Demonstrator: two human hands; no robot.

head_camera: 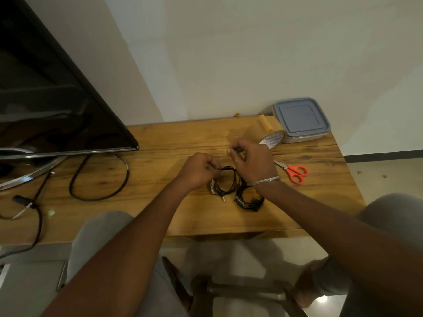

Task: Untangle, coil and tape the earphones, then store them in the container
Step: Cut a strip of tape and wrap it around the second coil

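Black earphones [229,179] hang in loops between my hands above the wooden table [174,143]. My left hand [199,170] pinches the cable at the loop's left top. My right hand [254,161] holds another part of the cable, thumb and forefinger pinched near its top. A coiled black earphone bundle [248,200] with tape on it lies on the table under my right wrist. Behind my right hand stands a brown tape roll [265,131]. At the table's back right corner sits a square container [299,120] with a blue-grey lid, closed.
Orange-handled scissors [295,172] lie right of my right hand. A dark monitor [52,104] on a curved metal stand fills the left, with black cables [98,179] looping over the table. My knees are below the table's front edge.
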